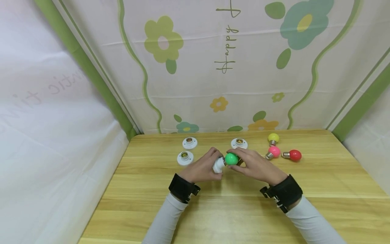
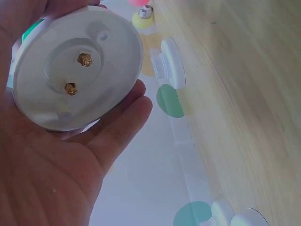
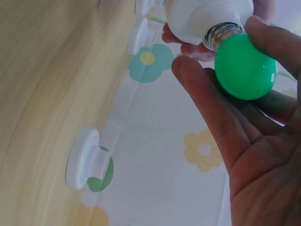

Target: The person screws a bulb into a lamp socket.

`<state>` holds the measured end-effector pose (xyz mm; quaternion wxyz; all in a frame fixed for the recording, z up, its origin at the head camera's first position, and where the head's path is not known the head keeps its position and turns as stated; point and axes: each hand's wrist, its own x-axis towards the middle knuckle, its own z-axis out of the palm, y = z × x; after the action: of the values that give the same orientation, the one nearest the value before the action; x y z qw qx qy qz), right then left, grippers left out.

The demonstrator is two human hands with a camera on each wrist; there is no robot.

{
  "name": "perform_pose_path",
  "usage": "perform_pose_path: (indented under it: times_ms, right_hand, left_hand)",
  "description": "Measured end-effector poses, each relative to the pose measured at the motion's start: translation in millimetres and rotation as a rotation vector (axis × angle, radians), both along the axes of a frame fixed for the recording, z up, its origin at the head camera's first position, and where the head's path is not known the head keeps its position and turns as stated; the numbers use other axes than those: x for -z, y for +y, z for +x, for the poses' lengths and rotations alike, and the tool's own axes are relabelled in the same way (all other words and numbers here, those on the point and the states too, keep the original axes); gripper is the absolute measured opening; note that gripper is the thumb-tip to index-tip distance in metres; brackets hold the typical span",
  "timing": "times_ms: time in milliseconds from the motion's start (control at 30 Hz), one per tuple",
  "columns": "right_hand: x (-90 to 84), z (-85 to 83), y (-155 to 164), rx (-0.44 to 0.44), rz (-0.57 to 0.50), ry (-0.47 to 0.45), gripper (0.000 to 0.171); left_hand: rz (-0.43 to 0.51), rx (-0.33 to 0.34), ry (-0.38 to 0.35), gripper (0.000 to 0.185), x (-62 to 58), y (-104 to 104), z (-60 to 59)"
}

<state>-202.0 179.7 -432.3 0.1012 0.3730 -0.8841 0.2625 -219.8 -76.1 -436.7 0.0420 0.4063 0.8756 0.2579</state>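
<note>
Head cam: high, looks forward and down over the pale wooden table (image 1: 231, 210), hands mid-frame. Left wrist cam: very close, rolled sideways, table at frame right. Right wrist cam: close, rolled, table at left. All three share the round white plastic lamp socket (image 2: 77, 66).

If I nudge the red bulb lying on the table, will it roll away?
Probably. The red bulb lies on its side, round globe and narrow metal base on the smooth wooden table, so it would likely roll in a curve rather than straight. It looks small and light, so a gentle push should move it. Its glossy surface may slip under fingers.
</note>
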Motion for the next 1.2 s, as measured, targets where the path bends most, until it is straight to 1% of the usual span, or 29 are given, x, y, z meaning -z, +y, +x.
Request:
perform_pose_path:
  times_ms: [267, 533, 733, 833, 933, 1100, 1200]
  right_hand:
    - [0.0, 0.2, -0.1, 0.032, 0.014, -0.029, 0.051]
    - [0.2, 0.7, -0.3, 0.024, 0.002, -0.040, 0.051]
    - [1.1, 0.2, -0.3, 0.002, -0.021, 0.019, 0.061]
    - [0.7, -0.3, -1.2, -0.026, -0.036, 0.044, 0.056]
    - [0.3, -1.0, -1.6, -0.058, -0.048, 0.047, 0.050]
    - [0.4, -1.7, -1.4, -0.093, -0.060, 0.078, 0.054]
    - [1.0, -2.5, -1.6, -0.097, -0.061, 0.092, 0.053]
  left_hand:
    - [-0.016, -0.004, 0.017, 0.050, 0.3, 1.5, 1.2]
    - [-0.034, -0.012, 0.029, 0.053, 0.5, 1.9, 2.1]
    - [-0.032, -0.006, 0.038, 0.052, -0.5, 1.9, 1.8]
    - [-0.029, -0.005, 0.030, 0.052, -0.9, 1.7, 1.7]
    - [-0.033, -0.009, 0.027, 0.053, -1.6, 1.4, 1.8]
    - [-0.029, -0.013, 0.020, 0.054, -0.7, 1.0, 1.4]
    - [-0.024, -0.011, 0.008, 0.053, 0.1, 0.7, 1.0]
